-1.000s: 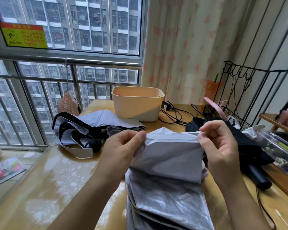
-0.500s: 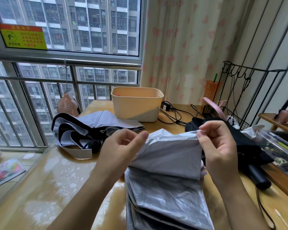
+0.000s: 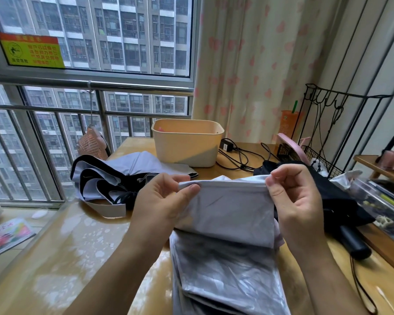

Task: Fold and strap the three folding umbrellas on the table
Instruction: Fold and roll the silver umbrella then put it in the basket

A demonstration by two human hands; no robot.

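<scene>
A pale grey umbrella (image 3: pixel 225 223) with a silvery lining lies in front of me, one fabric panel lifted. My left hand (image 3: pixel 162 198) pinches the panel's top left corner between thumb and fingers. At the top right corner my right hand (image 3: pixel 298 201) pinches the same edge, so the panel is stretched flat between them. A second umbrella (image 3: pixel 114 176), lilac outside and black inside, lies loose and unfolded on the table's left. A black umbrella (image 3: pixel 341 212) with a black handle lies on the right, partly behind my right hand.
A beige plastic tub (image 3: pixel 187 144) stands at the back of the wooden table (image 3: pixel 66 253). Black cables with an adapter (image 3: pixel 234 153) lie beside it. A black wire rack (image 3: pixel 327 160) and a clear box (image 3: pixel 382 201) crowd the right side. A pink fan (image 3: pixel 91 144) sits by the window railing.
Both hands have kept their pinch on the panel's top edge and drawn it a little tauter. The left thumb has shifted along the edge. The other umbrellas have not moved.
</scene>
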